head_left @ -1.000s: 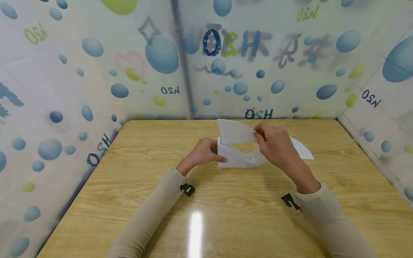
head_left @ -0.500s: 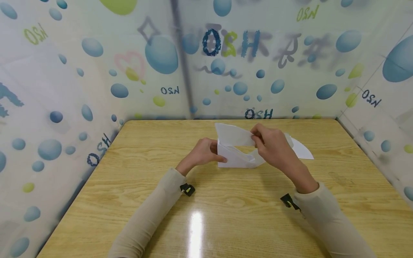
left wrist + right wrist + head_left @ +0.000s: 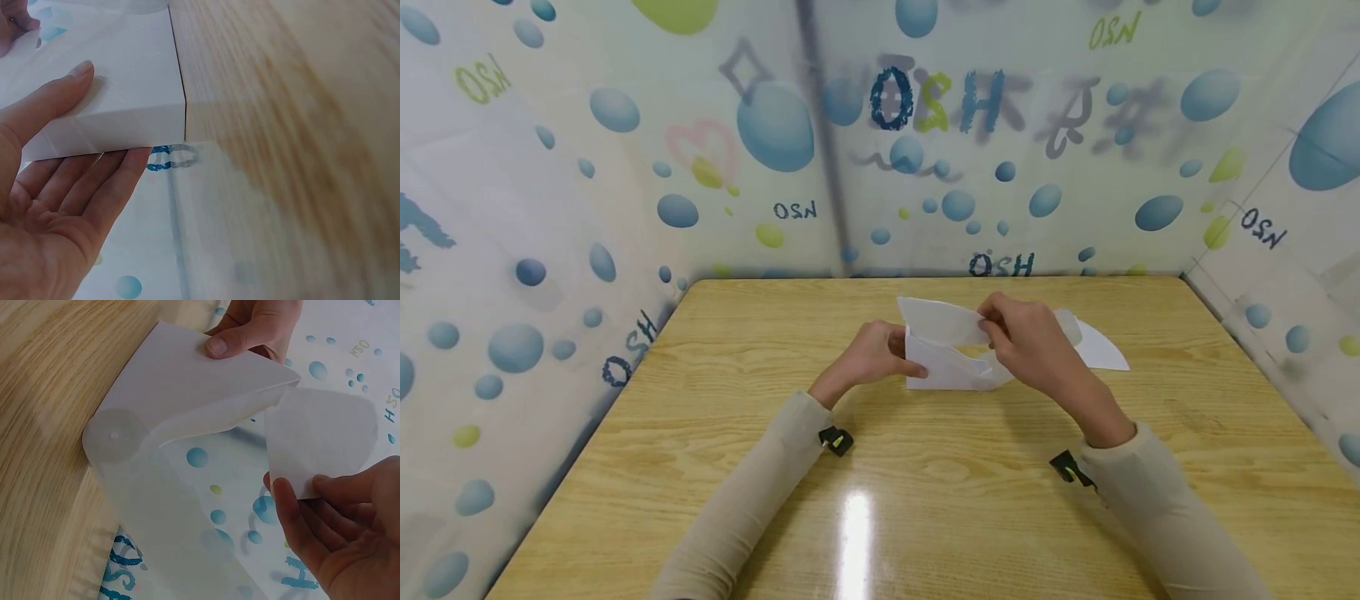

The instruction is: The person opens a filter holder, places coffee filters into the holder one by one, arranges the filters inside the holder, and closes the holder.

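Observation:
A white flat case [image 3: 940,367] with a curved, cut-away opening stands on edge on the table. My left hand [image 3: 876,354] grips its left end, thumb on the near face and fingers under the narrow side in the left wrist view [image 3: 69,194]. Between thumb and fingers, my right hand [image 3: 1026,337] pinches a thin white paper sheet [image 3: 940,321] with a curved edge. In the head view, that sheet overlaps the case's opening. A translucent lid [image 3: 169,512] is swung out from the case's round pivot in the right wrist view.
A white fan-shaped piece [image 3: 1103,348] lies on the wooden table [image 3: 955,492] behind the right hand. Patterned curtain-like walls [image 3: 1000,183] enclose the table's back and sides. Black clips [image 3: 837,441] hang near both sleeve cuffs.
My right hand has moved left and slightly down, bringing the paper sheet lower toward the case's opening. More of the translucent lid shows beyond that hand. The left hand and the case stay put.

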A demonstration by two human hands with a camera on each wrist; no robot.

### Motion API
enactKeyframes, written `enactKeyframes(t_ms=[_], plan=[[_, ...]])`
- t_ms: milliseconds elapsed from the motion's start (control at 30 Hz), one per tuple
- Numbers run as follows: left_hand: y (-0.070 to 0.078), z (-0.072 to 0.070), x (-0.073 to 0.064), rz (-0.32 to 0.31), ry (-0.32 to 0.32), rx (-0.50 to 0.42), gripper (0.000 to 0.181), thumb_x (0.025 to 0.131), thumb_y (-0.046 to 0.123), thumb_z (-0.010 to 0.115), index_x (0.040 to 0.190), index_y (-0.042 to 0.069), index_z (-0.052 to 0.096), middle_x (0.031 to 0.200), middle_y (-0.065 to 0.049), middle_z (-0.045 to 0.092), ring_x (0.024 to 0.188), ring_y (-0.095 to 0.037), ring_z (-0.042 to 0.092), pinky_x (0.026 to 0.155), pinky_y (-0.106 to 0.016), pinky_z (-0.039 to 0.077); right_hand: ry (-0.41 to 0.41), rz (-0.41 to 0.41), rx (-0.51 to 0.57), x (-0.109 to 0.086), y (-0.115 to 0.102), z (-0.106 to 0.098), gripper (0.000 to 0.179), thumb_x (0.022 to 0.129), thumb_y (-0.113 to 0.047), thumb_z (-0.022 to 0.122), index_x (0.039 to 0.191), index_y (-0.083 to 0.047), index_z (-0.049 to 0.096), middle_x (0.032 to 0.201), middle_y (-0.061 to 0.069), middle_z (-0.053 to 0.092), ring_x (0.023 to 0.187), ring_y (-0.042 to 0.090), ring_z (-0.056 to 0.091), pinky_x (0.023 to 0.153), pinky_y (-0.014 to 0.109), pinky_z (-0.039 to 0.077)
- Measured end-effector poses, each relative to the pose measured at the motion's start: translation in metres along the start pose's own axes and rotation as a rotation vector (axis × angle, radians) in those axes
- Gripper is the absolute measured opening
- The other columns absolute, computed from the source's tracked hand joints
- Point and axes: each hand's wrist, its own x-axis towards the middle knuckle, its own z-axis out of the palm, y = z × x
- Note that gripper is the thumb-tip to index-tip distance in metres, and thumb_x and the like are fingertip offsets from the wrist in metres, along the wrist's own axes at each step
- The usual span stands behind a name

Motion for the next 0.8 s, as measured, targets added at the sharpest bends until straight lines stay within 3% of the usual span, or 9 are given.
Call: enactKeyframes(t_ms=[267, 800], plan=[[0.0009, 0.0000, -0.0003, -0.012, 0.001, -0.005, 0.038, 0.080, 0.020, 0.091, 0.116, 0.013, 0.077, 0.102, -0.004, 0.081, 0.087, -0.013, 0.076, 0.078, -0.031, 0.061, -0.054, 0.031, -0.008, 0.0004, -0.0018, 0.0020, 0.007, 0.101, -0.007, 0.065, 0.102, -0.004, 0.071, 0.091, 0.012, 0.076, 0.070, 0.017, 0.063, 0.064, 0.033, 0.051], [-0.0007, 0.0003, 0.0003, -0.009, 0.002, -0.001, 0.038, 0.080, 0.021, 0.091, 0.115, 0.015, 0.078, 0.101, -0.002, 0.081, 0.086, -0.012, 0.076, 0.078, -0.031, 0.060, 0.052, -0.052, -0.067, -0.0006, 0.0035, 0.0020, 0.010, 0.098, 0.000, 0.065, 0.097, -0.004, 0.074, 0.089, 0.012, 0.076, 0.070, 0.021, 0.067, 0.064, 0.037, 0.055]])
